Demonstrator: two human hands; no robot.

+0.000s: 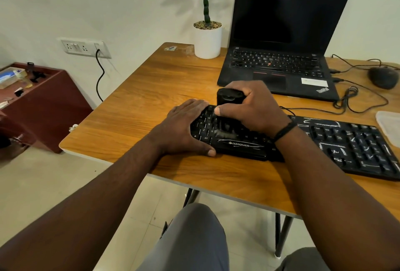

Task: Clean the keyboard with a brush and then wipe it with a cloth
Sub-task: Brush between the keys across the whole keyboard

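A black keyboard (346, 141) streaked with white dust lies on the wooden table (151, 89), running from the middle to the right edge. My left hand (186, 125) lies flat over its left end, fingers straight, thumb at the front edge. My right hand (253, 106) grips a black brush (227, 97) by its chunky handle; the blurred bristles touch the keys near the middle left. A pale cloth (389, 128) lies at the far right edge, only partly in view.
An open black laptop (281, 32) stands behind the keyboard, a white plant pot (207, 41) to its left, a black mouse (383, 77) with coiled cable to its right. A dark red cabinet (43, 102) sits at the left below a wall socket (84, 47).
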